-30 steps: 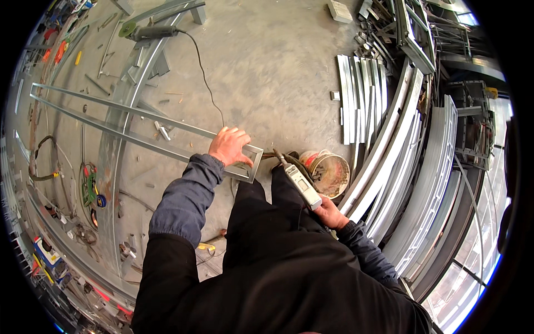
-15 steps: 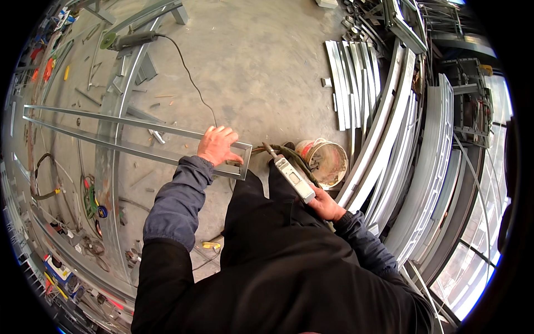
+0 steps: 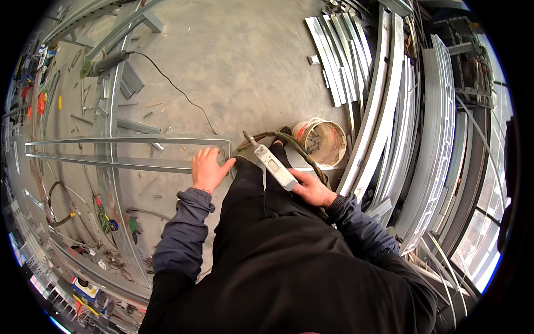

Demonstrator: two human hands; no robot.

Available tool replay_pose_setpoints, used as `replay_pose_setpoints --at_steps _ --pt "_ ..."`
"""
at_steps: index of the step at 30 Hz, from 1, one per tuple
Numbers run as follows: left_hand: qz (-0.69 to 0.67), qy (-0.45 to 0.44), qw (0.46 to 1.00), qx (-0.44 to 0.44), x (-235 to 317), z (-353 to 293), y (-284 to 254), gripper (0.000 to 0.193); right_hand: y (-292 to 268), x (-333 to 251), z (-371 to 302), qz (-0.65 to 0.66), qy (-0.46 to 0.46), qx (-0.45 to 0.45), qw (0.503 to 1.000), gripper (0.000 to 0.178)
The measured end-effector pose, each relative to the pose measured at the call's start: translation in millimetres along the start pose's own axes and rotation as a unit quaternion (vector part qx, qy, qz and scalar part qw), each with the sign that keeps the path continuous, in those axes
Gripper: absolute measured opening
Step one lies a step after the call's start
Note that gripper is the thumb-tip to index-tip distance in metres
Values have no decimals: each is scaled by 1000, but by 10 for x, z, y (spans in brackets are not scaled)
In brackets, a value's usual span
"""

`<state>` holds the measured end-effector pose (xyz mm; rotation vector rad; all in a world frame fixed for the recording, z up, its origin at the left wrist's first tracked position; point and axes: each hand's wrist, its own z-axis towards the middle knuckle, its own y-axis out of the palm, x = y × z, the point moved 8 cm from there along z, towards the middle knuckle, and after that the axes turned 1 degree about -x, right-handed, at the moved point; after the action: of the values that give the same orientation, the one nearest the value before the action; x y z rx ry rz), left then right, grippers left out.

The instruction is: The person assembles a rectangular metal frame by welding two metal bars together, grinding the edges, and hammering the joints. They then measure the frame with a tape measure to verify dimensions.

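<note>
My left hand (image 3: pixel 208 170) is over the right end of a long, narrow silver metal frame (image 3: pixel 139 163). Its fingers stretch forward across the near rail, and the thumb points right over the end piece. Whether the palm touches the metal is hard to tell. In my right hand (image 3: pixel 314 189) is the rear end of a pale, boxy welding gun (image 3: pixel 273 167). Its narrow tip points away and to the left, close to the frame's corner. A thick, dark sheathed cable (image 3: pixel 303 154) curves beside the gun; its join is partly hidden.
Beyond my right hand stands a whitish bucket (image 3: pixel 328 143) with metal scraps inside. Long metal profiles (image 3: pixel 384 106) are stacked at right. An angle grinder (image 3: pixel 105 64) rests on a metal beam (image 3: pixel 114 106) at left, its cord (image 3: pixel 178 86) crossing the floor. Cables and offcuts lie around.
The frame's end looks lower and farther from me. My left hand has loosened from the end piece and drawn back toward me. The welding gun has shifted left in view; my view has also shifted.
</note>
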<state>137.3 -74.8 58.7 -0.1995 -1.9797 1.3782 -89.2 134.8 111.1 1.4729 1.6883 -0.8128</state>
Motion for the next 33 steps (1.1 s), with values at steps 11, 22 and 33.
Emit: replay_pose_setpoints --at_steps 11,22,33 --pt "61 -125 990 29 149 -107 370 28 -75 -120 14 54 6 -27 998 61" --pt "21 -151 988 27 150 -141 358 30 -233 -181 17 70 44 -38 996 58" --pt "41 -145 988 16 180 -268 347 27 -559 12 332 166 61 -22 984 45"
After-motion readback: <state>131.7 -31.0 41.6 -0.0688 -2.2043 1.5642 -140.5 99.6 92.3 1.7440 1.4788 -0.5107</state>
